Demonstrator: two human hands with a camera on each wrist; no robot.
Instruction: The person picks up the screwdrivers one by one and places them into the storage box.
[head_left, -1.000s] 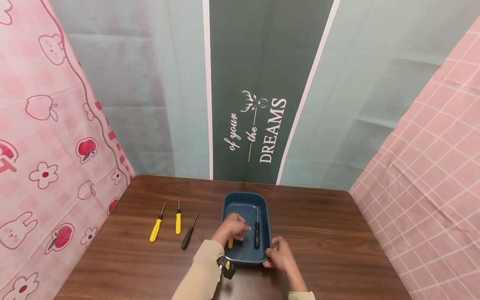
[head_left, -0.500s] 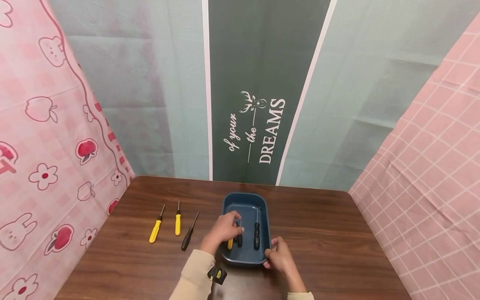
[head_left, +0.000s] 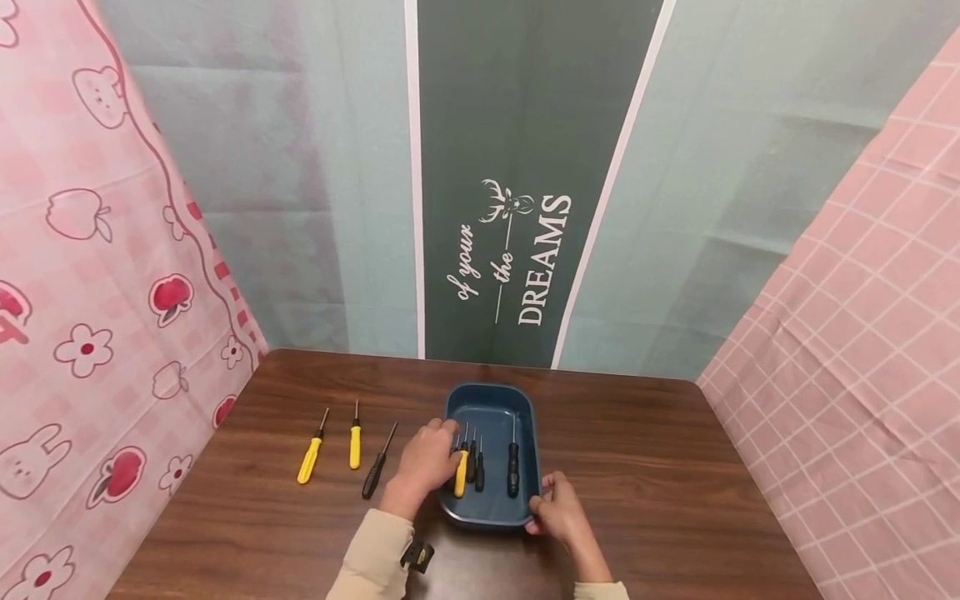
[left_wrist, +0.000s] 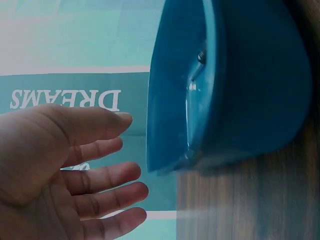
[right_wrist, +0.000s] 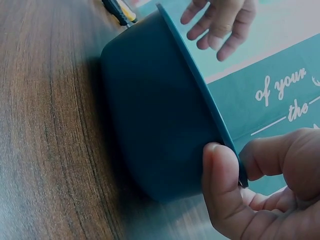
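Note:
A deep blue rectangular dish (head_left: 489,510) sits on the table with several screwdrivers in it. On its left side lie a yellow-handled screwdriver (head_left: 461,479) and small black screwdrivers (head_left: 479,477), partly covered by my left hand (head_left: 429,457). That hand hovers over the left rim; in the left wrist view its fingers spread loosely and hold nothing. A larger black screwdriver (head_left: 513,472) lies along the dish's right side. My right hand (head_left: 562,512) pinches the rim at the near right corner, thumb and finger on either side of it in the right wrist view.
Left of the dish, two yellow-handled screwdrivers, one farther left (head_left: 309,462) and one nearer the middle (head_left: 355,448), lie on the brown wooden table (head_left: 637,467) beside a black screwdriver (head_left: 374,477). Printed cloths hang behind and along both sides.
My left hand has drawn back leftward from inside the dish to over its left rim, uncovering the yellow-handled and small black screwdrivers. The right hand has kept its hold on the corner.

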